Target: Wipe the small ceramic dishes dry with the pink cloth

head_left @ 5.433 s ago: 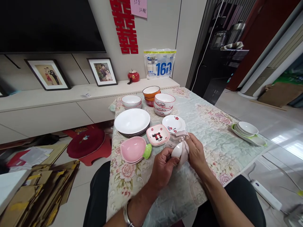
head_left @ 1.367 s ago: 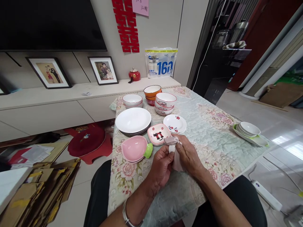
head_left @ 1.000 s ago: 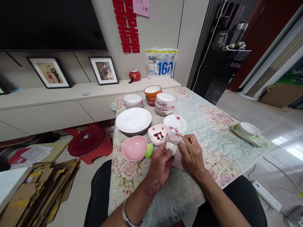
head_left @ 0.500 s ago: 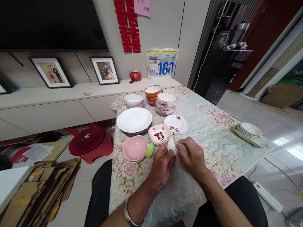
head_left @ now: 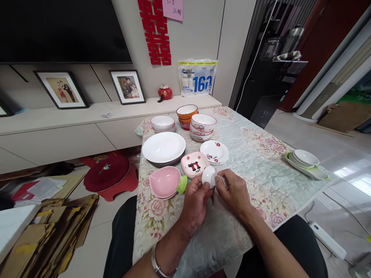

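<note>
My left hand [head_left: 197, 199] is closed on a small, glossy white ceramic piece [head_left: 208, 177], rounded like the bowl of a spoon; fingers cover the rest of it. Against its right side my right hand [head_left: 234, 191] pinches a thin whitish cloth [head_left: 219, 195], which hangs below the fingers. Just beyond the hands are a square pink dish with a cat [head_left: 194, 165] and several stacked flowered plates [head_left: 214, 151]. Left of my left hand sits a pink dish with a green leaf handle [head_left: 165, 182].
A large white plate [head_left: 164, 147] tops a stack. Behind stand white bowls [head_left: 162, 122], orange bowls [head_left: 187, 112] and red-rimmed bowls [head_left: 203, 123]. Small bowls on a green-edged dish [head_left: 306, 158] sit near the right edge of the flowered tablecloth [head_left: 246, 150]. A red stool [head_left: 108, 173] stands left.
The white piece has turned in my left hand, showing a rounder face, and shifted slightly left. The cloth in my right hand has moved down along its edge.
</note>
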A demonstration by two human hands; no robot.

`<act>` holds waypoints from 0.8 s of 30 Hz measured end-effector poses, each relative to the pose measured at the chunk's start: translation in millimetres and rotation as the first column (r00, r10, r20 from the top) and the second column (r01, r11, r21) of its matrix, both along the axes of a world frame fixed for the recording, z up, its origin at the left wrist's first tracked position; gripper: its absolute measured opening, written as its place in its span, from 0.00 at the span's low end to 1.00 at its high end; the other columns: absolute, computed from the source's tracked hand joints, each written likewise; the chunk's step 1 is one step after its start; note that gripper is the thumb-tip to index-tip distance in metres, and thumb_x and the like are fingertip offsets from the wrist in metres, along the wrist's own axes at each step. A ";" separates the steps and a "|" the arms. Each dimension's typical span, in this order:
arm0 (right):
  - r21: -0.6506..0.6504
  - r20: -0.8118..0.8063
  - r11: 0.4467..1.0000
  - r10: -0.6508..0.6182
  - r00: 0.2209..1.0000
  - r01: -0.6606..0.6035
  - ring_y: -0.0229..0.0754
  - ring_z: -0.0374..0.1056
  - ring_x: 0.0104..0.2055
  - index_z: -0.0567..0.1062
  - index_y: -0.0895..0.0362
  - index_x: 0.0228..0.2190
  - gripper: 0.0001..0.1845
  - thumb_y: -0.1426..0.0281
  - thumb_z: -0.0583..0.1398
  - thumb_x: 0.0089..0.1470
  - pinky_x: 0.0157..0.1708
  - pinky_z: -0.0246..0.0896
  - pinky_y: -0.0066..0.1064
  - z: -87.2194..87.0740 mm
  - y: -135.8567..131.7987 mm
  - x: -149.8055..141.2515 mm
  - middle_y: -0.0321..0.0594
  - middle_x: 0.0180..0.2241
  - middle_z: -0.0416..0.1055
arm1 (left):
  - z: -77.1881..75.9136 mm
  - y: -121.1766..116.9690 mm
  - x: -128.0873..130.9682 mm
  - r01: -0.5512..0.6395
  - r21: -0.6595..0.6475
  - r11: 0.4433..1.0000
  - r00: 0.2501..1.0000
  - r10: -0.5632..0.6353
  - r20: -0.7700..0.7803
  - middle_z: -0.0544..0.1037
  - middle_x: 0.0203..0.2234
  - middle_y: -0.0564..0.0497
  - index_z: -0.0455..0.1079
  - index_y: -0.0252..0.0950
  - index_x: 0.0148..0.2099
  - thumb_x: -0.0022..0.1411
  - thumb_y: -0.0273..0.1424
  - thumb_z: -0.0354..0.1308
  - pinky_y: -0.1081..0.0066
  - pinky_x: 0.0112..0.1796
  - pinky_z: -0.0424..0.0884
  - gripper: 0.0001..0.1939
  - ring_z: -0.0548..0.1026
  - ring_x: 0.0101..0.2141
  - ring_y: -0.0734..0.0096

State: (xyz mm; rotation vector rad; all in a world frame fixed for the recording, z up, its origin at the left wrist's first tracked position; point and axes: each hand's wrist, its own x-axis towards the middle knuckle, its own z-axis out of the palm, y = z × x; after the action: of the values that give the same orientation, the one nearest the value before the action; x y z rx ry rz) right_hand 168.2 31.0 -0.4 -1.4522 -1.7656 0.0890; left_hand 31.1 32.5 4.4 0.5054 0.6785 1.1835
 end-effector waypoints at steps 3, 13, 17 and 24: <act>-0.056 -0.027 0.991 0.122 0.992 -0.123 0.39 0.66 0.25 0.70 0.54 0.30 0.06 0.70 0.56 0.59 0.26 0.57 0.30 1.0 -3.0 -4.2 0.36 0.25 0.71 | 1.1 0.4 -0.6 0.007 0.007 1.000 1.000 -0.007 -0.016 0.80 0.33 0.49 0.75 0.34 0.40 0.47 0.32 0.72 0.71 0.36 0.68 0.17 0.76 0.35 0.67; 0.151 -0.167 0.988 0.069 0.984 -0.043 0.47 0.66 0.40 0.71 0.54 0.30 0.05 0.70 0.57 0.59 0.42 0.62 0.40 7.7 7.5 -3.6 0.43 0.33 0.70 | -11.3 -6.1 -0.2 0.147 0.173 0.974 0.945 -0.086 -0.315 0.70 0.23 0.56 0.70 0.35 0.30 0.53 0.36 0.68 0.73 0.28 0.58 0.12 0.63 0.26 0.74; -0.050 -0.443 0.999 -0.025 0.896 0.003 0.44 0.69 0.38 0.72 0.55 0.33 0.08 0.67 0.55 0.61 0.40 0.64 0.38 3.3 12.5 7.3 0.42 0.35 0.73 | -6.8 -6.9 -1.9 0.181 0.225 0.957 0.926 -0.090 -0.366 0.72 0.25 0.54 0.72 0.35 0.34 0.56 0.33 0.64 0.71 0.30 0.61 0.07 0.65 0.27 0.71; 0.150 -0.246 0.953 0.292 0.924 -0.261 0.45 0.69 0.46 0.72 0.53 0.34 0.06 0.73 0.56 0.60 0.48 0.63 0.40 4.7 -2.0 -14.5 0.43 0.42 0.74 | -6.0 -4.9 1.8 0.129 0.272 0.954 0.930 -0.021 -0.366 0.72 0.25 0.54 0.71 0.36 0.31 0.56 0.31 0.63 0.70 0.34 0.63 0.05 0.67 0.30 0.69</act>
State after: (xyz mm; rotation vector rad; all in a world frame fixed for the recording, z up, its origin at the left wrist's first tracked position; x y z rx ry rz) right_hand 153.8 29.0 4.3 -1.0467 -1.7116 0.3109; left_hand 32.9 27.5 -1.6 1.0089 0.7912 1.1337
